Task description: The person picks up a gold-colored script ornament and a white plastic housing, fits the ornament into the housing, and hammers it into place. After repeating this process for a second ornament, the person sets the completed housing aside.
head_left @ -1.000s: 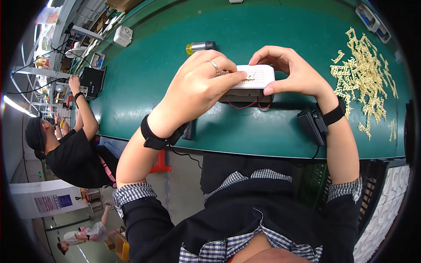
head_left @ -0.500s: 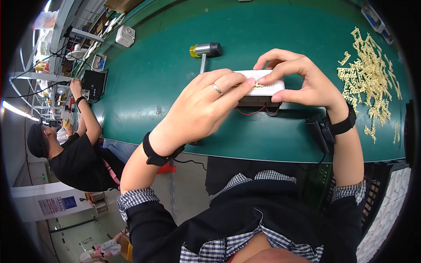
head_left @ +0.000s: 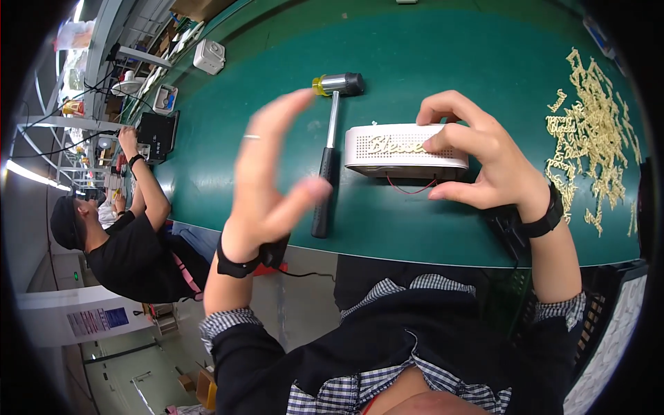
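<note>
A white perforated box-shaped casing (head_left: 387, 153) with a gold script emblem on top lies on the green table (head_left: 449, 62), red wires trailing from its near side. My right hand (head_left: 484, 162) presses on its right end, fingers on top and thumb below. My left hand (head_left: 266, 187) hovers open and blurred left of it, holding nothing, a ring on one finger. A small hammer (head_left: 328, 152) with a black handle and a yellow-and-black head lies between my left hand and the casing.
A heap of several gold script emblems (head_left: 591, 135) covers the table's right side. A white box (head_left: 209, 56) sits at the far left of the table. A person in black (head_left: 131, 242) works at the left. A black crate (head_left: 609, 332) stands by my right side.
My left hand has let go of the casing and lifted away to the left, uncovering the hammer. The casing now lies flat on the table under my right hand.
</note>
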Demonstrator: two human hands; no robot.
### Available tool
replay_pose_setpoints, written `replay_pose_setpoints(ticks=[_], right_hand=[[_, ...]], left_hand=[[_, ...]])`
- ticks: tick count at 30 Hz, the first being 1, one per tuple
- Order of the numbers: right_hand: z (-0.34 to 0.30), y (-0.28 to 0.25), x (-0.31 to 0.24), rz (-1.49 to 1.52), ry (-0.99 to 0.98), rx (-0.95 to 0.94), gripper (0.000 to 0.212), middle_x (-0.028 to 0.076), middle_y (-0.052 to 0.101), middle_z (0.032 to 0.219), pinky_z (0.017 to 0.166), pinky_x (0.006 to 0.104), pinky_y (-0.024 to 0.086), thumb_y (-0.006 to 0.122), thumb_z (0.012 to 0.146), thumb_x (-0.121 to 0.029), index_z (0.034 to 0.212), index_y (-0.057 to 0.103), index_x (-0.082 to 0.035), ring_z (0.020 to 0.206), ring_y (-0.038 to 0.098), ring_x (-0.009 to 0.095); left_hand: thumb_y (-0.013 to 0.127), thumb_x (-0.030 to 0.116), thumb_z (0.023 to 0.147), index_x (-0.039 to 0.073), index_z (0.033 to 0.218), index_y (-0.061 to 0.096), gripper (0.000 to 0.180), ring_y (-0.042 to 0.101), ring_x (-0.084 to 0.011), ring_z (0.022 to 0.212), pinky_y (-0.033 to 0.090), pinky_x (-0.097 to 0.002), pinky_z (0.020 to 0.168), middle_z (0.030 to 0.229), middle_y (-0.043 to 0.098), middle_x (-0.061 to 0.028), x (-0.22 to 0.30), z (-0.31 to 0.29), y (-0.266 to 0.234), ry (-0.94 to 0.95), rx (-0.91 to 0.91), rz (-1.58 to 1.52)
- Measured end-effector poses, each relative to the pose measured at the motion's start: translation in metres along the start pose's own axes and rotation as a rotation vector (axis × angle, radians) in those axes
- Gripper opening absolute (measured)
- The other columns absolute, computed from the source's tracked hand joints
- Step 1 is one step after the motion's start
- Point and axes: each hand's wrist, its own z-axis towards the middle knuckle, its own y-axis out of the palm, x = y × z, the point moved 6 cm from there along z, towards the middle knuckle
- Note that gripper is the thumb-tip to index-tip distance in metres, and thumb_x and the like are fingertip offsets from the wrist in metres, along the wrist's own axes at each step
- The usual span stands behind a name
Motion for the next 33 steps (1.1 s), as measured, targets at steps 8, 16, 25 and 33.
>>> replay_pose_setpoints(ticks=[8,16,25,33], right_hand=[[-0.001,-0.009,0.02,-0.039,0.156,0.048,0.049,0.014,0.062,0.103,0.075,0.0344,0.051,0.08,0.062,-0.022,0.102,0.061,0.0,0.089,0.061,0.027],[-0.01,-0.022,0.039,-0.269,0.202,0.334,0.047,0.012,0.067,0.091,0.068,0.0303,0.052,0.08,0.065,-0.017,0.103,0.06,0.001,0.083,0.065,0.026],[-0.011,-0.022,0.048,-0.267,0.271,0.384,0.044,0.012,0.064,0.093,0.066,0.0296,0.052,0.078,0.067,-0.016,0.103,0.059,0.001,0.083,0.064,0.023],[-0.011,-0.023,0.052,-0.234,0.298,0.381,0.043,0.011,0.063,0.093,0.066,0.029,0.051,0.078,0.068,-0.016,0.102,0.058,0.0,0.082,0.063,0.023]], left_hand=[[0.061,0.021,0.086,-0.004,0.097,0.049,0.03,0.058,-0.0404,0.085,0.046,-0.0453,0.074,0.093,0.058,-0.0223,-0.073,-0.069,0.037,-0.754,-0.25,0.331],[0.051,0.024,0.094,-0.001,0.094,0.045,0.026,0.051,-0.0182,0.056,0.038,-0.0302,0.046,0.069,0.051,-0.0079,-0.092,-0.071,0.0,-0.952,-0.032,-0.165],[0.047,0.029,0.096,0.002,0.091,0.045,0.027,0.034,-0.0041,0.049,0.023,-0.0186,0.041,0.064,0.041,0.0019,-0.005,-0.044,-0.008,-0.52,0.257,-0.622],[0.048,0.03,0.096,0.003,0.09,0.044,0.028,0.034,-0.0042,0.049,0.026,-0.0211,0.042,0.065,0.043,0.0006,0.014,-0.044,-0.014,-0.54,0.217,-0.57]])
